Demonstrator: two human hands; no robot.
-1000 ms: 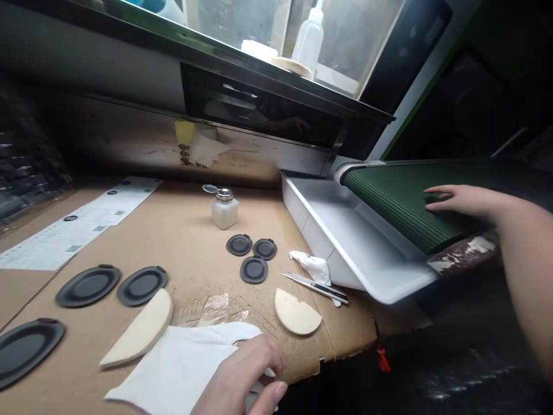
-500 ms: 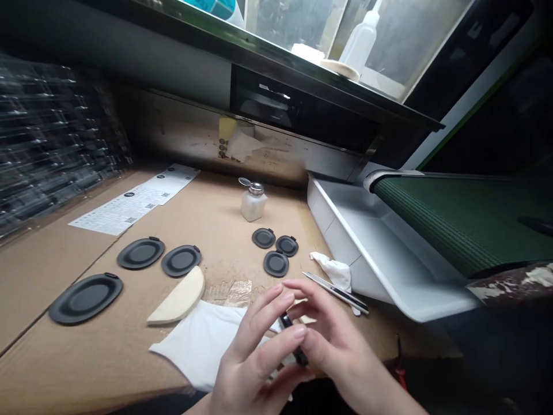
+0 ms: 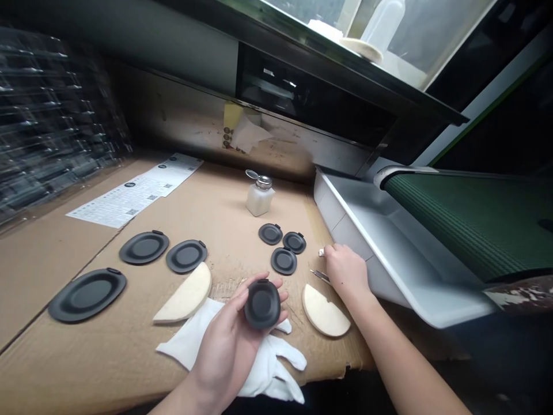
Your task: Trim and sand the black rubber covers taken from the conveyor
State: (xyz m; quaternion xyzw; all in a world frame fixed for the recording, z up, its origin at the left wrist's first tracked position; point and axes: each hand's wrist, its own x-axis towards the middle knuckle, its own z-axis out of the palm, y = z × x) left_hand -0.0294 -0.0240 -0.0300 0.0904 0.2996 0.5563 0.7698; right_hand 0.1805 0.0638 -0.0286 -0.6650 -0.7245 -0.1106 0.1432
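Observation:
My left hand (image 3: pixel 228 340), palm up, holds a small black rounded plastic lid (image 3: pixel 262 304) with a tab on its upper edge. My right hand (image 3: pixel 348 270) is closed over a white cloth (image 3: pixel 321 252) beside the plastic tray; only a scrap of it shows. Under that wrist lies a slim knife-like tool (image 3: pixel 320 276), mostly covered. Three similar black lids (image 3: pixel 284 261) sit beyond my left hand, and larger ones (image 3: pixel 186 256) lie to the left. A white glove (image 3: pixel 272 363) rests partly beneath my left hand. Cream half-round pads (image 3: pixel 325 311) lie on either side.
A bottle with a raised metal cap (image 3: pixel 259 196) stands at the back of the cardboard-covered table (image 3: pixel 216 207). The white tray (image 3: pixel 367 230) and a green conveyor belt (image 3: pixel 466 219) border the right. Printed sheets (image 3: pixel 138 193) and stacked clear plastic trays (image 3: pixel 56 127) are at left.
My hands have parted. The left now shows the lid on its open palm side; the right has moved right and closed over the white cloth. The right-hand cream pad has come into view.

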